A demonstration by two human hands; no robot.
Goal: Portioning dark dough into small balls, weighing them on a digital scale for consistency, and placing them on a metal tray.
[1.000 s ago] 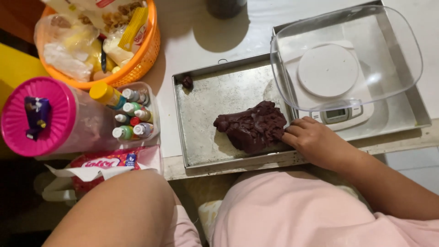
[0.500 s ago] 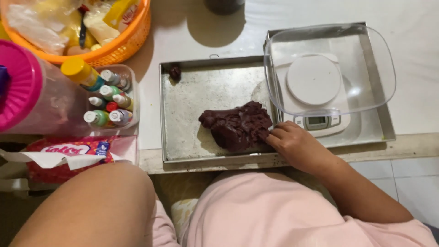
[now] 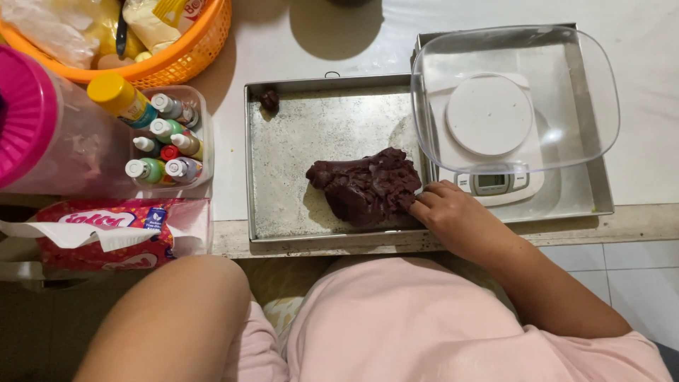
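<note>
The right hand (image 3: pixel 453 216) rests at the near edge of a metal tray (image 3: pixel 297 141), its fingertips pressed into the right side of a lump of dark brown dough (image 3: pixel 368 185); the fingers are curled loosely against the dough rather than closed around it. The dough sits in the near right part of the tray, and a small bit of the same dough (image 3: pixel 269 99) lies apart in the far left corner. The left hand is out of view, so its state cannot be told; only a bare arm (image 3: pixel 170 318) shows at the bottom left. Just right of the dough stands a white kitchen scale (image 3: pixel 488 127) with a clear plastic bowl (image 3: pixel 594 92) on top, both inside a second metal tray (image 3: pixel 598 191). Left of the first tray, a clear box (image 3: pixel 201 134) holds small colouring bottles (image 3: pixel 159 148), with a pink-lidded jar (image 3: pixel 28 120) beside it, an orange basket (image 3: pixel 184 60) of packets behind, and a pack of tissues (image 3: pixel 106 233) at the table (image 3: pixel 283 42) edge.
</note>
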